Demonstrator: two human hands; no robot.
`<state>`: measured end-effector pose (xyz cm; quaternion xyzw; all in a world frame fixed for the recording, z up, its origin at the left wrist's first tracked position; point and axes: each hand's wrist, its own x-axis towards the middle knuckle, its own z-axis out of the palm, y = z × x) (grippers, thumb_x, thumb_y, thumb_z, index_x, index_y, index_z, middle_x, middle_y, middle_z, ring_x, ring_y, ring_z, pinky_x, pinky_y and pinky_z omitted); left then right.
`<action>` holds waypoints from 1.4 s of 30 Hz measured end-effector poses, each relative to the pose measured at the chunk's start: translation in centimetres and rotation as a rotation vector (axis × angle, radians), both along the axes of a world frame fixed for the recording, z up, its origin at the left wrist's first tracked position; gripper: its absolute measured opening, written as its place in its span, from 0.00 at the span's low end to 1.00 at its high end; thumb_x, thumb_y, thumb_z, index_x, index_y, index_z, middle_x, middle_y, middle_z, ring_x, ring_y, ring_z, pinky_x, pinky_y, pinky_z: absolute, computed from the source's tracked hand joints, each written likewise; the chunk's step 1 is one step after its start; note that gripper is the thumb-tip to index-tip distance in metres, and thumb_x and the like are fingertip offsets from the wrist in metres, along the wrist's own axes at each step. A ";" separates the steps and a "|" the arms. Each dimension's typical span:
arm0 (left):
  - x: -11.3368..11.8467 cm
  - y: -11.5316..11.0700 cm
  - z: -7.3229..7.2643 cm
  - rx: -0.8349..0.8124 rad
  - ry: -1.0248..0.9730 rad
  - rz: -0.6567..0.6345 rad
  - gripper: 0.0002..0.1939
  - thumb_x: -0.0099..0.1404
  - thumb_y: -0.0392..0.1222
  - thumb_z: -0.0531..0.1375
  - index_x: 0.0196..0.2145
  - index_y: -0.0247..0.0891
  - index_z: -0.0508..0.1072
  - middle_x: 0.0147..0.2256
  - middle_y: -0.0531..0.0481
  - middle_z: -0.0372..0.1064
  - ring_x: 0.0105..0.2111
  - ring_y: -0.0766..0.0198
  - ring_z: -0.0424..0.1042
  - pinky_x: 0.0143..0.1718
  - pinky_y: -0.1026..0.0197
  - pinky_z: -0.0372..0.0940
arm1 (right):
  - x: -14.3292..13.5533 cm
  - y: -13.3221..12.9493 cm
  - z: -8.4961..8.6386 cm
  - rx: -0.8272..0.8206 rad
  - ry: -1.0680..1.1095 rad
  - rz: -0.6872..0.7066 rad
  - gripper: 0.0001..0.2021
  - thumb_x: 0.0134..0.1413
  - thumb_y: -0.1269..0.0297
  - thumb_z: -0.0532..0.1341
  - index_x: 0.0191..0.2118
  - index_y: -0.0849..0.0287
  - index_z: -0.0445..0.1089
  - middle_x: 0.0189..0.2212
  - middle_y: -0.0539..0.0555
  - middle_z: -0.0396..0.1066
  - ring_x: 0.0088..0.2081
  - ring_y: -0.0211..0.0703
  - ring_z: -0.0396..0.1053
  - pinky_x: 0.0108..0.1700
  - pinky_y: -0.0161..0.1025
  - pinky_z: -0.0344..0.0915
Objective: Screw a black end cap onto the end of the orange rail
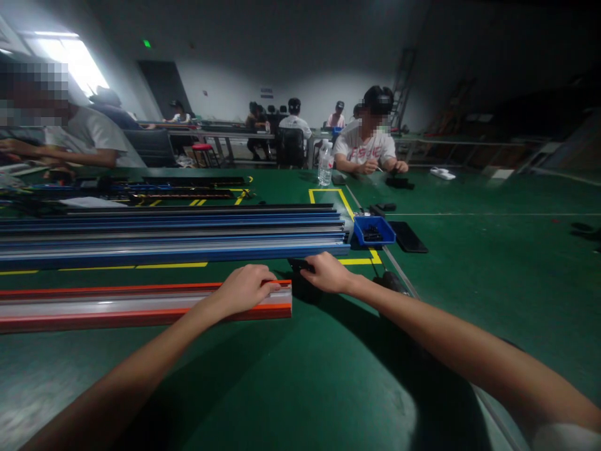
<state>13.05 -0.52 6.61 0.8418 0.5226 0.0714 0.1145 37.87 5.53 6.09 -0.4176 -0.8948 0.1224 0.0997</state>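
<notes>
A long orange-edged metal profile (pixel 164 307) with a pale middle channel lies on the green table, running out of view at the left. My left hand (pixel 248 289) rests over its far edge near the right end, with fingers curled around the rail. Just beyond that end, my right hand (pixel 325 273) pinches a small flat black plate (pixel 298 265), held a little apart from the profile. The plate's exact kind is too dark to make out.
Behind lies a row of blue and black profiles (pixel 188 241). A blue bin (pixel 374 232) of small dark parts, a black phone-like slab (pixel 409 237), a dark tool (pixel 394 282) and a water bottle (pixel 325 164) stand or lie to the right. Co-workers sit across the table and at the left.
</notes>
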 end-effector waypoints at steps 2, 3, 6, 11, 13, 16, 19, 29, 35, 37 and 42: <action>-0.6 0.3 0.0 -0.008 0.005 -0.059 0.19 0.74 0.49 0.54 0.41 0.41 0.84 0.38 0.46 0.77 0.37 0.57 0.74 0.37 0.58 0.61 | 0.1 0.0 -0.5 -0.019 -0.008 0.022 0.11 0.66 0.61 0.63 0.36 0.61 0.79 0.29 0.57 0.78 0.27 0.41 0.70 0.29 0.37 0.54; -0.8 0.4 -0.1 -0.012 -0.007 -0.091 0.19 0.74 0.49 0.54 0.40 0.41 0.83 0.38 0.46 0.77 0.36 0.58 0.74 0.37 0.58 0.61 | 0.4 0.0 -0.7 -0.028 -0.012 0.036 0.11 0.66 0.61 0.63 0.35 0.61 0.78 0.28 0.56 0.78 0.26 0.40 0.69 0.28 0.36 0.53; -1.3 0.8 -0.4 -0.015 -0.063 -0.152 0.19 0.75 0.51 0.54 0.39 0.40 0.82 0.37 0.47 0.76 0.36 0.60 0.73 0.38 0.59 0.61 | 1.1 0.0 -0.9 -0.047 -0.025 0.077 0.11 0.66 0.61 0.63 0.34 0.60 0.79 0.27 0.54 0.77 0.25 0.38 0.68 0.27 0.36 0.52; -1.4 0.7 -0.7 -0.010 -0.073 -0.160 0.19 0.76 0.50 0.53 0.38 0.40 0.81 0.35 0.48 0.74 0.35 0.61 0.72 0.36 0.60 0.60 | 2.0 -0.1 -0.2 -0.050 -0.060 0.108 0.07 0.62 0.62 0.66 0.35 0.57 0.81 0.28 0.54 0.78 0.28 0.42 0.72 0.29 0.36 0.55; -1.4 0.7 -0.8 -0.011 -0.077 -0.167 0.18 0.76 0.49 0.54 0.38 0.40 0.80 0.35 0.48 0.74 0.35 0.61 0.72 0.37 0.59 0.60 | 2.3 0.0 0.0 -0.039 -0.079 0.080 0.07 0.61 0.61 0.66 0.35 0.56 0.81 0.28 0.55 0.78 0.30 0.44 0.74 0.30 0.37 0.56; -1.6 0.7 -0.9 -0.001 -0.101 -0.190 0.17 0.76 0.48 0.54 0.39 0.40 0.81 0.36 0.48 0.75 0.36 0.61 0.73 0.38 0.60 0.61 | 3.0 0.4 0.2 -0.027 -0.111 0.021 0.07 0.60 0.60 0.67 0.35 0.56 0.82 0.28 0.56 0.79 0.31 0.47 0.75 0.30 0.38 0.57; -1.8 0.7 -1.0 0.011 -0.111 -0.206 0.17 0.76 0.48 0.54 0.39 0.41 0.81 0.35 0.49 0.75 0.36 0.61 0.73 0.38 0.60 0.62 | 3.8 1.0 0.1 -0.021 -0.136 -0.040 0.07 0.58 0.60 0.68 0.35 0.57 0.81 0.29 0.58 0.79 0.32 0.50 0.76 0.30 0.38 0.58; -2.4 0.2 -0.8 0.024 -0.110 -0.187 0.16 0.75 0.44 0.54 0.38 0.41 0.81 0.34 0.49 0.76 0.36 0.61 0.73 0.38 0.59 0.63 | 5.6 1.8 0.4 -0.037 -0.161 -0.228 0.07 0.53 0.65 0.70 0.38 0.60 0.80 0.36 0.64 0.79 0.37 0.55 0.77 0.33 0.41 0.64; -2.2 0.1 -0.7 0.012 -0.123 -0.144 0.17 0.75 0.50 0.55 0.42 0.42 0.83 0.38 0.48 0.78 0.38 0.60 0.75 0.40 0.59 0.64 | 5.5 1.6 1.2 -0.082 -0.057 -0.185 0.05 0.58 0.68 0.65 0.37 0.61 0.80 0.30 0.59 0.78 0.33 0.50 0.74 0.33 0.39 0.62; -2.2 0.0 -0.4 0.014 -0.115 -0.125 0.18 0.75 0.53 0.55 0.43 0.43 0.83 0.39 0.48 0.79 0.39 0.60 0.76 0.40 0.60 0.65 | 5.0 1.6 1.4 -0.132 -0.001 -0.087 0.06 0.61 0.68 0.64 0.38 0.60 0.80 0.29 0.55 0.77 0.32 0.45 0.73 0.33 0.37 0.62; -2.8 -1.5 0.6 0.004 0.049 -0.077 0.26 0.76 0.60 0.50 0.50 0.40 0.80 0.46 0.43 0.80 0.45 0.53 0.78 0.45 0.54 0.69 | 2.9 1.8 1.4 -0.302 0.070 0.201 0.09 0.58 0.75 0.64 0.40 0.59 0.81 0.29 0.49 0.79 0.30 0.39 0.74 0.33 0.33 0.63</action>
